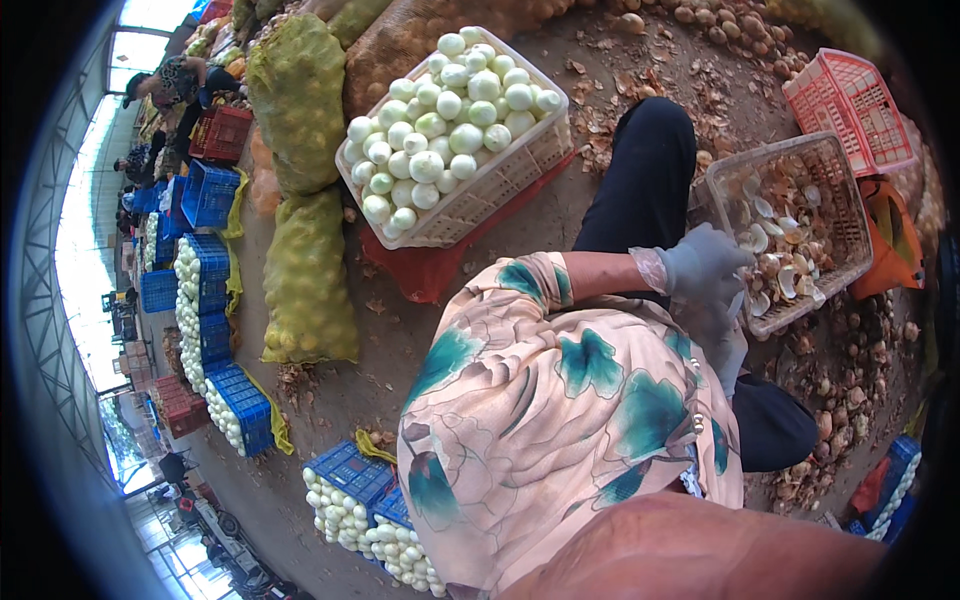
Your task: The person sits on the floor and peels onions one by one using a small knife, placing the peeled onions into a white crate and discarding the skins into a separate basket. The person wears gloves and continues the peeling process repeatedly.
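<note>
Both my hands wear pale grey gloves and meet over the near edge of a pale plastic crate holding onion skins and peel layers. My left hand is bent with its fingers drawn together; a clear plastic cuff circles its wrist. Partly covered by it, my right hand sits close beside it, blurred. Whatever may be between the fingers is too blurred and hidden to name. On my left stands a pale crate heaped with peeled white onions.
Yellow mesh sacks of onions stand behind the heaped crate. A pink plastic crate and an orange bag lie beyond the peel crate. Loose onions cover the floor. Blue crates of peeled onions stand behind me; a person bends farther off.
</note>
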Motion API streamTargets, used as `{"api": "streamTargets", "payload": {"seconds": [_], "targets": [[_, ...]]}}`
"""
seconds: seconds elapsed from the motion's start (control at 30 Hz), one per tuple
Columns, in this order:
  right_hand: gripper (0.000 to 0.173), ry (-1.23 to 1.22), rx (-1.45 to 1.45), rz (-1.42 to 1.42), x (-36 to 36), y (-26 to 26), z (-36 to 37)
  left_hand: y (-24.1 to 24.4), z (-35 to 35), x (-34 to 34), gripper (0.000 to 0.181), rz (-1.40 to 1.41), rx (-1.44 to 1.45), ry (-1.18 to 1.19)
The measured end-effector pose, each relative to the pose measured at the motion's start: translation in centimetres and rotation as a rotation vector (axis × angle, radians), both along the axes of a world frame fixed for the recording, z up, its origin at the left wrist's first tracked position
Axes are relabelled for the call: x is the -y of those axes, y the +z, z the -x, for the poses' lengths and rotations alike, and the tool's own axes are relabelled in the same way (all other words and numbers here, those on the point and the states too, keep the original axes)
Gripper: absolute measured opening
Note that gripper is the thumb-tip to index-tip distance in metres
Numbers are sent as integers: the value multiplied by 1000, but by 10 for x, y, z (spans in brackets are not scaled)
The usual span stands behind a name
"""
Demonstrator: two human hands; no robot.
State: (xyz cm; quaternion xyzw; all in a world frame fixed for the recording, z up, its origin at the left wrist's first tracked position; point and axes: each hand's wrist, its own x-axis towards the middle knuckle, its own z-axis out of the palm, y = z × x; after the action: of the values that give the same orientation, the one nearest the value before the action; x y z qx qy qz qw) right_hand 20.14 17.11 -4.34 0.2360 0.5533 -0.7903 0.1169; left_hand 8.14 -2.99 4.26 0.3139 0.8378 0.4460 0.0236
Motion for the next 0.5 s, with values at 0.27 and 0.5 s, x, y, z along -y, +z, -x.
{"api": "streamTargets", "payload": {"seconds": [0.27,0.5], "targets": [[34,-127,82,-41,-4,15,-36,-44,22,-28,26,-216,19,61],[25,-664,-253,-441,-141,174,-9,-59,17,-34,38,-11,379,-123]]}}
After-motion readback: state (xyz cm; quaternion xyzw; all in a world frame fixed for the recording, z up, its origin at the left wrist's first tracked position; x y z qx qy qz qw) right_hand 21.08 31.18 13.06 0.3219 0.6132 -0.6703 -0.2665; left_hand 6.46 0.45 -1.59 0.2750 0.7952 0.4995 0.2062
